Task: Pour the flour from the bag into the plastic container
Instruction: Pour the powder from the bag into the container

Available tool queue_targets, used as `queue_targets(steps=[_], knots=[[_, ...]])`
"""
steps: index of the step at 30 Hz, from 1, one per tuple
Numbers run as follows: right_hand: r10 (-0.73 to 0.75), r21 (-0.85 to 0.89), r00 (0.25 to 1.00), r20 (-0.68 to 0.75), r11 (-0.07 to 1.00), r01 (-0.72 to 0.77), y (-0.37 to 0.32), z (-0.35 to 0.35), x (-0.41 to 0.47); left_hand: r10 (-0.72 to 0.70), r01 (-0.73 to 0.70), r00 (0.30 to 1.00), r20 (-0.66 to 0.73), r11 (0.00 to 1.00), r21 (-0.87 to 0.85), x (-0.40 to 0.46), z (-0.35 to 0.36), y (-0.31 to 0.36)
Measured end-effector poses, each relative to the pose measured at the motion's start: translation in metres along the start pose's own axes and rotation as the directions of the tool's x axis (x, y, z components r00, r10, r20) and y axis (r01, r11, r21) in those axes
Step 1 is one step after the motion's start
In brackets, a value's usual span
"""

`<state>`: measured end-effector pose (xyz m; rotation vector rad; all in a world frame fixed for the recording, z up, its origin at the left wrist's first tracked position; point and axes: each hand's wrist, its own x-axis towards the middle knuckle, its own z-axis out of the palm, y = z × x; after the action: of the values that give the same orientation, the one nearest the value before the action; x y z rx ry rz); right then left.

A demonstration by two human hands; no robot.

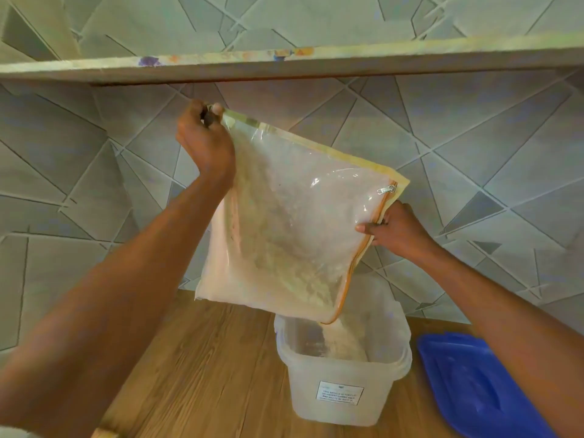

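The bag (284, 222) hangs tilted directly above the plastic container (343, 374) on the table (202, 358), its open lower corner over the mouth, and flour (339, 338) streams in. The left hand (203, 137) pinches the raised top corner; the right hand (395, 227) grips the zipper edge (nearer the container), steering the spout.

A wooden bench (202, 358) with a warm brown grain runs up to the tiled wall. On it stands a translucent plastic container (341, 390), open at the top, with a small white printed label on its near wall and a heap of pale flour (343, 343) inside. Just beside the container, on the right, a blue lid (474, 384) lies flat on the wood, apart from it. Above, a shelf (284, 63) crosses the wall; only its front edge shows.
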<state>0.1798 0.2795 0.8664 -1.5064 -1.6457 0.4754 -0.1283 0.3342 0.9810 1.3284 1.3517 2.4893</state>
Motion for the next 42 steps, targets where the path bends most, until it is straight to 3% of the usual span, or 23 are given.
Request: queue_targets(steps=[4,7,10,14,18,21,25,28,34,42], knots=[[-0.011,-0.031,1.000,0.003,0.999,0.011,0.003,-0.004,0.001,-0.014,0.014,1.000,-0.001,1.000,-0.012,-0.004,0.001,0.006],[-0.016,-0.014,0.996,0.087,1.000,0.017,0.003,-0.010,-0.002,0.001,-0.001,1.000,0.007,1.000,-0.015,-0.010,0.003,0.012],[-0.041,-0.015,0.998,0.041,0.999,0.041,0.008,-0.012,-0.001,0.018,-0.018,1.000,-0.002,1.000,-0.012,-0.011,0.004,0.017],[-0.051,0.006,0.990,0.132,0.999,0.050,0.008,-0.015,0.000,0.032,-0.031,0.999,0.005,0.999,-0.026,-0.012,0.007,0.027],[-0.055,0.018,0.998,0.020,0.998,0.055,0.008,-0.014,0.001,0.063,-0.063,0.998,-0.001,0.998,-0.020,-0.008,0.004,0.037],[-0.063,0.033,0.996,0.056,0.998,0.061,0.008,-0.012,0.008,0.065,-0.065,0.998,0.002,0.998,-0.026,-0.007,0.001,0.040],[-0.047,0.018,0.999,-0.018,0.999,0.047,0.008,-0.010,0.012,0.041,-0.042,0.999,-0.013,0.999,-0.031,-0.005,-0.005,0.039],[-0.090,0.015,0.995,0.030,0.996,0.090,0.005,-0.006,0.007,0.030,-0.030,1.000,0.004,0.999,-0.024,-0.004,-0.007,0.038],[-0.076,0.024,0.997,-0.016,0.997,0.076,0.005,-0.002,0.001,0.040,-0.041,0.997,0.065,0.999,0.008,-0.006,-0.013,0.039],[-0.077,-0.022,0.997,0.021,0.997,0.077,0.000,0.001,0.002,0.006,-0.005,1.000,0.020,1.000,-0.024,-0.007,-0.016,0.031]])
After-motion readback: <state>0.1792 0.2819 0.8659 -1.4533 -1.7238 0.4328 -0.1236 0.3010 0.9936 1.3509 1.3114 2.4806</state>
